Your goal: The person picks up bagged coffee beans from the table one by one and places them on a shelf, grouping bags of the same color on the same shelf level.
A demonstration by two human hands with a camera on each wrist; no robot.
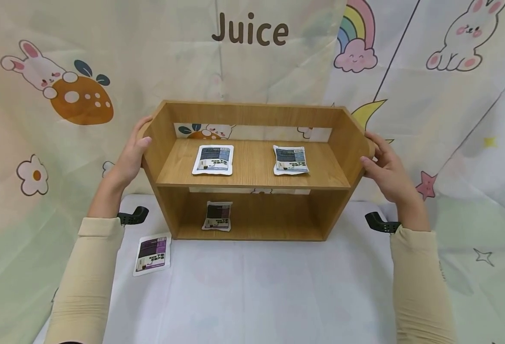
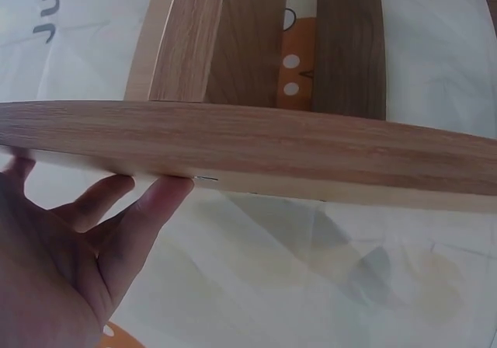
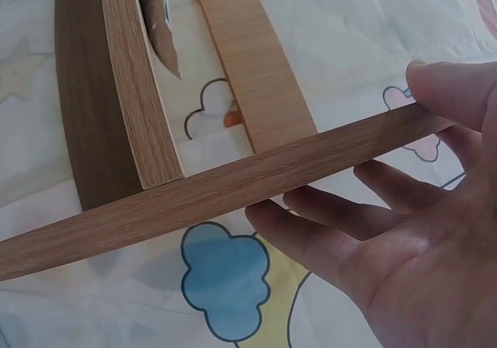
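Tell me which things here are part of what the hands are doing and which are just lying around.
In hand: wooden shelf, gripped at its ends by the left hand and right hand.

Lying about: two pouches on the upper shelf, one below, one on the tablecloth.

Staged tabletop set: cartoon-print backdrop [image 1: 278, 57] reading "Juice", white-clothed table [image 1: 252, 286], wooden shelf [image 1: 252, 167].

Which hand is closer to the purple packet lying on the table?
Left. The left hand holds the shelf's left side, above the purple packet; the right hand holds the far side.
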